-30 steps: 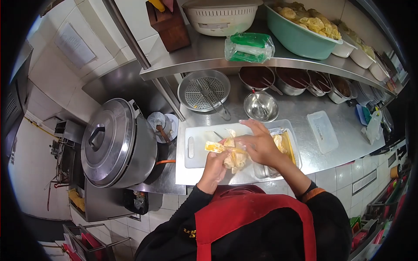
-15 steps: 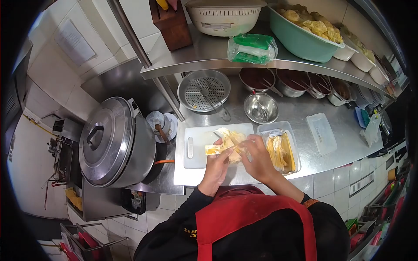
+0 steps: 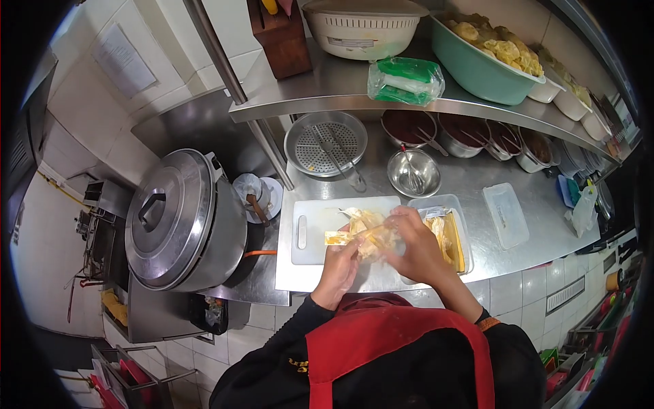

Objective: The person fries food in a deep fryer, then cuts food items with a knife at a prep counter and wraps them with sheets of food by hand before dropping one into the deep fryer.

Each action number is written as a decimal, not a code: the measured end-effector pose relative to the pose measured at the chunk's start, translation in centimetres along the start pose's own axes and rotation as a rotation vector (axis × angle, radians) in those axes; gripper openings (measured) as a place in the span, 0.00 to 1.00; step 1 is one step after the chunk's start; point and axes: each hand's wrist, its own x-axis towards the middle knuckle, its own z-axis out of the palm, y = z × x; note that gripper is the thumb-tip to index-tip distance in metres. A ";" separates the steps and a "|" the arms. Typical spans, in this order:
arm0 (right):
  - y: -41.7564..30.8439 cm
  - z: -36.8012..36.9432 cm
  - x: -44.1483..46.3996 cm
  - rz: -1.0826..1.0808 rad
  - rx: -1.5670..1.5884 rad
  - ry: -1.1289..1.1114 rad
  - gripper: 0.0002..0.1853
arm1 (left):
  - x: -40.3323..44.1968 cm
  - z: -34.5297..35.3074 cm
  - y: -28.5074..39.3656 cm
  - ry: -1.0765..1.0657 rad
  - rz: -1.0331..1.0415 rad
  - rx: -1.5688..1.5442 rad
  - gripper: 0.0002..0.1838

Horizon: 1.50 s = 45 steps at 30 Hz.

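Note:
Both hands are over a white cutting board (image 3: pixel 311 249) on the steel counter. My left hand (image 3: pixel 336 274) pinches a crumpled, see-through plastic wrapper (image 3: pixel 373 247) with pale yellow stuff clinging to it. A yellow-and-white printed piece (image 3: pixel 336 238) sticks out to the left above that thumb. My right hand (image 3: pixel 419 251) grips the right side of the wrapper with curled fingers. More pale yellow crumpled material (image 3: pixel 359 219) shows on the board behind the fingers. Just right of the board, partly covered by my right hand, a clear plastic container (image 3: pixel 443 199) holds yellow pieces (image 3: pixel 454 247) and wrappers.
A big lidded pot (image 3: pixel 180 221) stands at the left. Behind the board are a perforated steel pan (image 3: pixel 338 141) with tongs and a bowl (image 3: pixel 426 191) with a whisk. A translucent lid (image 3: pixel 506 215) lies at the right. Overhead, a steel shelf (image 3: pixel 340 87) carries tubs.
The view has shifted slightly, moving the scene a little right. My right fingers have moved up and right on the wrapper, and more clear plastic shows between the hands.

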 end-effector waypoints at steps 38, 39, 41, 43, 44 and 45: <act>-9.6 4.7 7.9 -0.485 0.128 -0.753 0.36 | -6.8 -10.4 9.1 0.071 0.027 0.219 0.13; -9.7 5.0 7.8 -0.525 0.133 -0.751 0.36 | -7.7 -10.3 8.8 0.119 0.059 0.193 0.14; -10.0 5.6 7.9 -0.583 0.165 -0.793 0.37 | -9.8 -9.7 8.6 0.167 0.102 0.096 0.16; -10.7 6.2 8.0 -0.665 0.246 -0.849 0.38 | -12.2 -9.1 8.6 0.148 0.116 0.021 0.17; -11.0 6.5 7.9 -0.698 0.293 -0.876 0.38 | -13.4 -8.9 8.3 0.139 0.117 -0.012 0.17; -11.4 6.8 7.8 -0.750 0.305 -0.911 0.39 | -14.1 -9.4 7.6 0.197 0.117 0.025 0.19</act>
